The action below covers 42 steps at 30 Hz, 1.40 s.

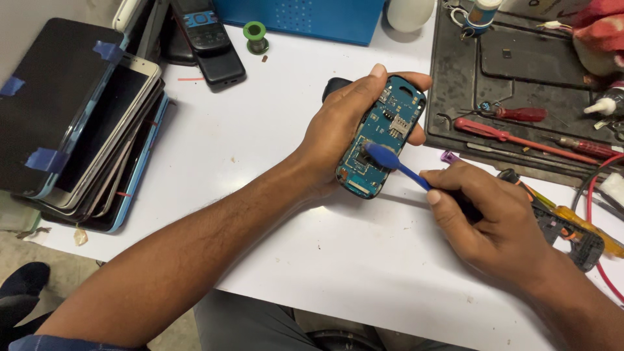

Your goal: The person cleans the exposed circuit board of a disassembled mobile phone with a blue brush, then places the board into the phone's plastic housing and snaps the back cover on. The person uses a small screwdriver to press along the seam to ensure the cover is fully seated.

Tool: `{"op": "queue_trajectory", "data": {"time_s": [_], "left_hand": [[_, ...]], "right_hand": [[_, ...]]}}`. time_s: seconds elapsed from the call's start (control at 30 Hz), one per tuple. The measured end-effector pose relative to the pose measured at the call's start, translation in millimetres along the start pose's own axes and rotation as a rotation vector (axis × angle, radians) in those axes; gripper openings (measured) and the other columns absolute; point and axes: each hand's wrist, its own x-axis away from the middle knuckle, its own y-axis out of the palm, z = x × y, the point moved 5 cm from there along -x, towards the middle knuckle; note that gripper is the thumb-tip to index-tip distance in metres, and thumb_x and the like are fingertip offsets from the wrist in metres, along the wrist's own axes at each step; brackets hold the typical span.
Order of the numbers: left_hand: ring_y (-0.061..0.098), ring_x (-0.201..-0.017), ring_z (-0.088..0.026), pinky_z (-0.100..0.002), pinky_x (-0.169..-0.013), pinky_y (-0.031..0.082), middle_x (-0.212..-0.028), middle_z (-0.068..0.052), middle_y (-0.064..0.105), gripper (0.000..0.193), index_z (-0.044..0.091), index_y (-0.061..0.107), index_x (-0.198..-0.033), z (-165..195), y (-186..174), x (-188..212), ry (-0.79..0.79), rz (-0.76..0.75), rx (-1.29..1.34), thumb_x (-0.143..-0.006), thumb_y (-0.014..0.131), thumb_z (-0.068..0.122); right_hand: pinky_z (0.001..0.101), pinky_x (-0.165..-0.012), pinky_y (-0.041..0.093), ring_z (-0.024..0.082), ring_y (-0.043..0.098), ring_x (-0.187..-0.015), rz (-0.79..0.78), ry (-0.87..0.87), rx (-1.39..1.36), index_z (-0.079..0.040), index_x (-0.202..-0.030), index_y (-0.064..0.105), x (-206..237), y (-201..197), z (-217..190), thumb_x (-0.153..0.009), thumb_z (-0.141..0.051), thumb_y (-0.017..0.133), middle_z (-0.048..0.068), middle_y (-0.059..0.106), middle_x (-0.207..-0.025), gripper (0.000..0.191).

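The black work mat [520, 65], ridged and compartmented, holds red-handled screwdrivers [513, 135] in its lower trays; just left of the mat, above the white table [325, 260], the left hand [344, 127] grasps an opened phone [382, 135], its fingers wrapped round the edges, the bare blue circuit board facing up (small metal parts dot it). Below the mat's lower left corner the right hand [497, 224] is clenched on a blue brush [396, 166], bristle head touching the board; far left of the mat leans a stack of flat, glossy phones [97, 130].
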Motion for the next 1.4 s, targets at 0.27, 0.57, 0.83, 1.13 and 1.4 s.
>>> {"op": "queue_trajectory", "data": {"time_s": [0.27, 0.57, 0.83, 1.13, 1.4], "left_hand": [[0.070, -0.073, -0.009, -0.023, -0.059, 0.057, -0.088, -0.012, 0.072, 0.057, 0.004, 0.059, -0.140, 0.0, -0.7, -2.0, 0.018, 0.005, -0.020, -0.113, 0.029, 0.044], [0.070, -0.068, -0.010, -0.026, -0.058, 0.061, -0.088, -0.012, 0.072, 0.058, 0.005, 0.057, -0.141, 4.7, -5.1, -4.4, 0.065, 0.030, -0.028, -0.112, 0.029, 0.046], [0.071, -0.076, -0.012, -0.029, -0.060, 0.062, -0.088, -0.011, 0.072, 0.057, 0.008, 0.058, -0.139, 8.6, -13.3, -4.7, 0.057, 0.133, -0.011, -0.110, 0.028, 0.047], [0.065, -0.063, -0.013, -0.030, -0.055, 0.059, -0.086, -0.011, 0.070, 0.055, 0.008, 0.060, -0.133, -2.6, -15.5, -6.3, 0.035, 0.225, 0.037, -0.111, 0.028, 0.046], [0.067, -0.067, -0.013, -0.032, -0.056, 0.061, -0.085, -0.011, 0.069, 0.053, 0.008, 0.059, -0.133, -7.7, -11.0, -8.1, 0.012, 0.234, 0.052, -0.110, 0.027, 0.044]], "right_hand": [[0.0251, -0.053, 0.043, 0.008, 0.054, -0.059, -0.030, 0.008, -0.023, 0.002, -0.113, 0.067, 0.1, 1.8, -0.3, -0.096, -0.007, 0.063, 0.002, 0.063, -0.077, 0.020], [0.0269, -0.057, 0.046, 0.010, 0.059, -0.062, -0.073, -0.041, -0.009, 0.000, -0.109, 0.067, 0.7, 2.8, -5.1, -0.093, -0.010, 0.065, 0.003, 0.065, -0.079, 0.019], [0.0270, -0.052, 0.044, 0.010, 0.057, -0.058, -0.083, -0.033, 0.000, 0.000, -0.108, 0.068, 0.7, -0.1, -0.5, -0.091, -0.008, 0.066, 0.004, 0.064, -0.077, 0.019], [0.0260, -0.054, 0.045, 0.011, 0.058, -0.061, -0.003, -0.226, 0.056, 0.002, -0.114, 0.064, -3.0, 5.2, -11.7, -0.088, 0.005, 0.067, 0.006, 0.063, -0.083, 0.027], [0.0260, -0.052, 0.047, 0.011, 0.060, -0.060, -0.005, -0.247, 0.112, 0.003, -0.118, 0.064, -6.1, 4.8, -21.0, -0.084, 0.007, 0.068, 0.008, 0.065, -0.085, 0.035]]}}
